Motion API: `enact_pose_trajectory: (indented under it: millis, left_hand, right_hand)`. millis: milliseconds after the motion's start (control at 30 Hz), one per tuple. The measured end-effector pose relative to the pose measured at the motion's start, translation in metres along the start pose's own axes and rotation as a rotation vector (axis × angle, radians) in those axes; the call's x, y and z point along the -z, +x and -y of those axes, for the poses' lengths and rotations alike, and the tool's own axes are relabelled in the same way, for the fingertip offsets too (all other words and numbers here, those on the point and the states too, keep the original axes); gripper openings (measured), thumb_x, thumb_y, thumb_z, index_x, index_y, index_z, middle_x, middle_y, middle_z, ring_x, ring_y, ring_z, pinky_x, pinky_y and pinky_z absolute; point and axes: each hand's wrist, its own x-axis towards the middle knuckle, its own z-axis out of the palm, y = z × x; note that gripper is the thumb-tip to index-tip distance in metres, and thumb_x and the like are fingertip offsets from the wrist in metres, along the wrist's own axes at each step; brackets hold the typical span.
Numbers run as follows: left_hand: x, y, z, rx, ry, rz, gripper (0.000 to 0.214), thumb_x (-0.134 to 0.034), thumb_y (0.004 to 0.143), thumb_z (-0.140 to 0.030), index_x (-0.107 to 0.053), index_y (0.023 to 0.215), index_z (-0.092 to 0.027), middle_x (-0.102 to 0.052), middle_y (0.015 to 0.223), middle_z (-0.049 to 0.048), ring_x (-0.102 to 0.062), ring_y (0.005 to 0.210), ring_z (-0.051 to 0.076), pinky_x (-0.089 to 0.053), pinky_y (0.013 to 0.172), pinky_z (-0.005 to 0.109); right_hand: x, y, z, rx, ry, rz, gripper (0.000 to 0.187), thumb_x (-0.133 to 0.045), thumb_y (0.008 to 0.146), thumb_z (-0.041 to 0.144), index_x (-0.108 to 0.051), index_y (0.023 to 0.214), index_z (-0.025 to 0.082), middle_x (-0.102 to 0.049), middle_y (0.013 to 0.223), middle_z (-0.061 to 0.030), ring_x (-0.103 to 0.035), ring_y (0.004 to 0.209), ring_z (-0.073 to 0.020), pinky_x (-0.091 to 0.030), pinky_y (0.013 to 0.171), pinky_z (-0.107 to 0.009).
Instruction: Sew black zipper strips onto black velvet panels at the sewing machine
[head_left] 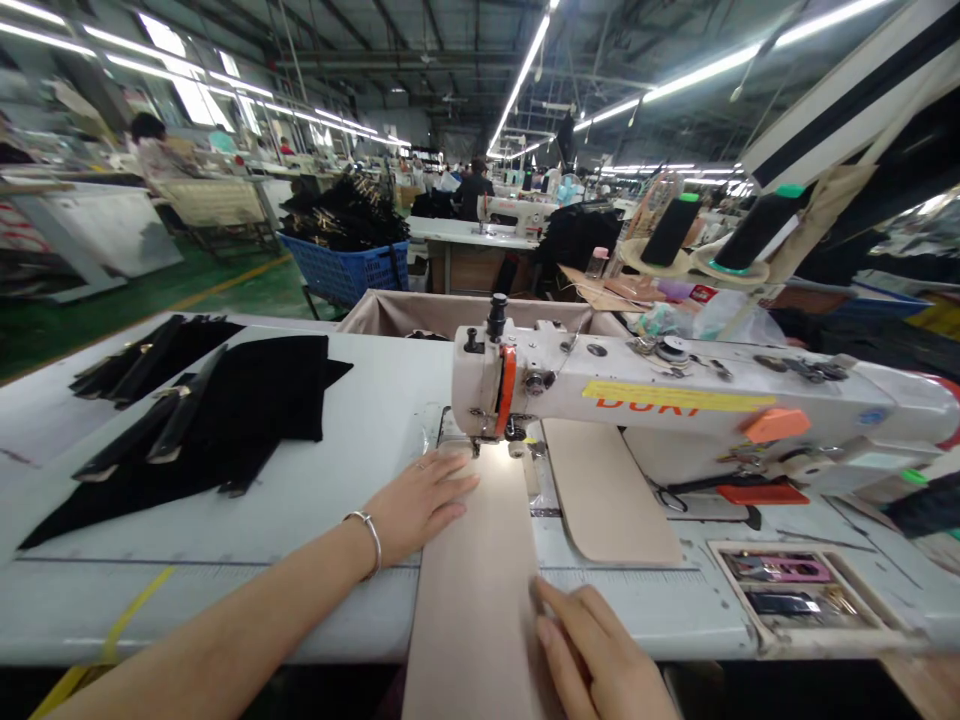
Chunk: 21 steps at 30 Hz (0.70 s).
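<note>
A long beige fabric strip (480, 570) runs from the table's front edge up under the needle area of a white sewing machine (637, 390). My left hand (420, 505), a silver bracelet at its wrist, lies flat with fingers stretched out on the strip's left side, close to the presser foot (495, 448). Lower down, my right hand (596, 655) pinches the strip's right edge between thumb and fingers. Another beige piece (611, 500) with rounded corners rests under the machine arm, right of the strip. The machine's lamp lights the fabric at the needle.
Black fabric pieces (262, 390) with metal fittings lie on the table's left. A tool tray (806, 590) is set at the right. Two black thread cones (671, 230) stand behind the machine. Beyond the table are a blue basket (345, 270) heaped with black pieces and people at other machines.
</note>
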Motion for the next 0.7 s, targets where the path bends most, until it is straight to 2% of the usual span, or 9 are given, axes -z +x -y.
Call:
enact_pose_trajectory:
  millis: [100, 200, 267, 367, 467, 533, 600, 633, 700]
  left_hand:
    - [0.028, -0.020, 0.035, 0.111, 0.048, 0.016, 0.044, -0.038, 0.099, -0.024, -0.048, 0.142, -0.027, -0.049, 0.147, 0.0053, -0.047, 0.133, 0.020, -0.036, 0.113, 0.040]
    - [0.055, -0.058, 0.090, 0.448, 0.359, -0.100, 0.056, -0.045, 0.085, -0.012, -0.050, 0.140, -0.020, -0.046, 0.148, 0.0124, -0.042, 0.137, 0.029, -0.027, 0.115, 0.053]
    - [0.068, -0.083, 0.122, 0.579, 0.437, -0.111, 0.056, -0.047, 0.080, -0.013, -0.055, 0.135, -0.012, -0.051, 0.143, 0.0189, -0.047, 0.133, 0.034, -0.032, 0.111, 0.056]
    - [0.086, -0.104, 0.145, 0.602, 0.435, -0.105, 0.042, -0.045, 0.085, -0.020, -0.064, 0.120, -0.010, -0.064, 0.127, 0.0169, -0.060, 0.118, 0.031, -0.045, 0.103, 0.045]
    - [0.108, -0.107, 0.130, 0.631, 0.473, -0.205, 0.041, -0.035, 0.096, -0.030, -0.060, 0.122, -0.010, -0.064, 0.125, 0.0131, -0.060, 0.115, 0.029, -0.044, 0.103, 0.045]
    - [0.118, -0.106, 0.100, 0.608, 0.493, -0.308, 0.044, -0.031, 0.100, -0.036, -0.055, 0.128, -0.012, -0.060, 0.130, 0.0108, -0.055, 0.120, 0.028, -0.040, 0.107, 0.046]
    - [0.117, -0.105, 0.064, 0.485, 0.433, -0.339, 0.041, -0.035, 0.100, -0.042, -0.057, 0.125, -0.019, -0.060, 0.128, 0.0058, -0.055, 0.119, 0.025, -0.039, 0.109, 0.043]
    - [0.113, -0.104, 0.047, 0.402, 0.358, -0.277, 0.039, -0.037, 0.099, -0.045, -0.059, 0.123, -0.024, -0.062, 0.125, 0.0035, -0.057, 0.116, 0.024, -0.042, 0.107, 0.041]
    - [0.096, -0.101, 0.023, 0.255, 0.163, -0.029, 0.034, -0.039, 0.100, -0.046, -0.062, 0.120, -0.032, -0.064, 0.122, -0.0012, -0.060, 0.111, 0.020, -0.047, 0.103, 0.034]
  right_hand:
    - [0.009, 0.055, 0.014, 0.192, -0.227, -0.011, 0.036, -0.041, 0.099, 0.027, -0.060, 0.129, 0.022, -0.062, 0.121, -0.0117, -0.061, 0.111, -0.0234, -0.050, 0.100, -0.039]
    - [-0.002, 0.101, 0.018, 0.306, -0.402, 0.003, 0.039, -0.048, 0.097, 0.027, -0.054, 0.135, 0.021, -0.053, 0.137, -0.0118, -0.049, 0.127, -0.0271, -0.040, 0.109, -0.047]
    - [-0.011, 0.117, 0.016, 0.335, -0.462, -0.003, 0.044, -0.051, 0.096, 0.029, -0.049, 0.139, 0.022, -0.050, 0.141, -0.0109, -0.044, 0.131, -0.0277, -0.036, 0.111, -0.049]
    - [-0.016, 0.122, 0.011, 0.323, -0.480, -0.023, 0.047, -0.050, 0.096, 0.030, -0.045, 0.142, 0.026, -0.050, 0.141, -0.0088, -0.044, 0.130, -0.0264, -0.034, 0.111, -0.046]
    - [-0.013, 0.119, 0.011, 0.314, -0.474, -0.010, 0.045, -0.049, 0.097, 0.031, -0.046, 0.142, 0.028, -0.050, 0.141, -0.0073, -0.044, 0.128, -0.0262, -0.034, 0.110, -0.044]
    - [-0.010, 0.118, 0.014, 0.310, -0.472, 0.002, 0.044, -0.048, 0.098, 0.033, -0.046, 0.142, 0.030, -0.050, 0.140, -0.0060, -0.045, 0.126, -0.0258, -0.035, 0.108, -0.043]
    - [-0.007, 0.120, 0.017, 0.304, -0.474, 0.013, 0.043, -0.049, 0.098, 0.035, -0.047, 0.141, 0.031, -0.052, 0.138, -0.0047, -0.046, 0.124, -0.0255, -0.036, 0.106, -0.042]
    - [-0.006, 0.122, 0.018, 0.301, -0.479, 0.017, 0.043, -0.050, 0.098, 0.037, -0.047, 0.140, 0.032, -0.053, 0.136, -0.0043, -0.047, 0.123, -0.0255, -0.036, 0.104, -0.042]
    - [-0.006, 0.125, 0.020, 0.296, -0.494, 0.020, 0.042, -0.051, 0.098, 0.039, -0.049, 0.138, 0.031, -0.056, 0.134, -0.0043, -0.048, 0.120, -0.0260, -0.036, 0.103, -0.042]
